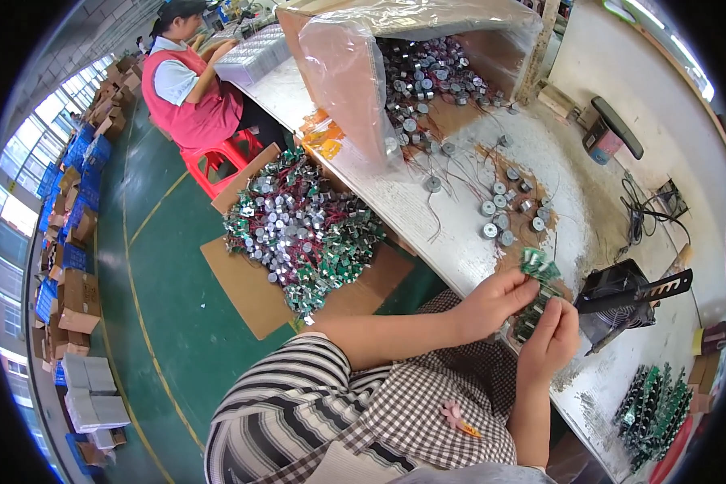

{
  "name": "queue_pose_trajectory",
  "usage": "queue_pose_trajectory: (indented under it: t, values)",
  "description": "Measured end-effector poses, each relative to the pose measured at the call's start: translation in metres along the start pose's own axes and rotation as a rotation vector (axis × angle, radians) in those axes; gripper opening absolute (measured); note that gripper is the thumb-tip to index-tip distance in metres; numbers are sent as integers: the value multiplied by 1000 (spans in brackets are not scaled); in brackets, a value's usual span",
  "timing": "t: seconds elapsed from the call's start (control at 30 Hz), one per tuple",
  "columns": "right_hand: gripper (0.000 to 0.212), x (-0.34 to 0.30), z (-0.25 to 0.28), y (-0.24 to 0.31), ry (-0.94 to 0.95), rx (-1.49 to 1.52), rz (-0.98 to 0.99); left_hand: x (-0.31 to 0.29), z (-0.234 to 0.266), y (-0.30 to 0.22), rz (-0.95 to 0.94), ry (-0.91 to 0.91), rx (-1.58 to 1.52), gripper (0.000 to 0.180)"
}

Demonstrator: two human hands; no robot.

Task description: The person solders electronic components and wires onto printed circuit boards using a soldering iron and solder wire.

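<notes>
Over the front edge of the white workbench (pixel 452 266), my left hand (pixel 492 306) pinches a green circuit board strip (pixel 539 264) between thumb and fingers. My right hand (pixel 550 343) is closed at the lower part of the same strip, close beside the left. The fingers hide part of the boards, so whether it is one strip or a small stack I cannot make out. Just beyond my hands, small round silver motors (pixel 500 211) with thin red and dark wires lie loose on the bench.
A tipped carton with a plastic liner (pixel 339 89) spills many motors (pixel 427 73). Left of the bench, an open cardboard box (pixel 246 294) is heaped with motors and green boards. At right are a black fan (pixel 609 302), a board pile (pixel 653 411) and cables (pixel 641 214). A co-worker (pixel 189 89) sits far left.
</notes>
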State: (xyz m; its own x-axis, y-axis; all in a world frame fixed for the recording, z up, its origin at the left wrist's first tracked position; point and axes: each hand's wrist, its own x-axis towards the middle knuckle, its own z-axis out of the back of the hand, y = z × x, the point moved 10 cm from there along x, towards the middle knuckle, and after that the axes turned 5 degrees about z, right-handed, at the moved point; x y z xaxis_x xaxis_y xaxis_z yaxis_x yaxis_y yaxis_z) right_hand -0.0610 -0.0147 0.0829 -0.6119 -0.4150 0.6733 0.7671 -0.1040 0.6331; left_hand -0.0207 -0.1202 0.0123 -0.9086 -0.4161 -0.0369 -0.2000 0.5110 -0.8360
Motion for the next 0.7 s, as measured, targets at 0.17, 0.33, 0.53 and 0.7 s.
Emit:
queue_pose_trajectory:
  t: [0.17,0.33,0.53,0.7]
  values:
    - [18,-13,5,6,-55,-157,216,0,2,26,357,54,-137,24]
    - [16,4,11,7,-123,-75,80,-8,-2,8,-36,50,205,27]
    - [17,-34,-10,-17,54,183,-248,-7,8,-10,-169,-91,22,11]
    - [16,-29,-5,8,73,-17,122,-2,-4,21,309,18,-316,11]
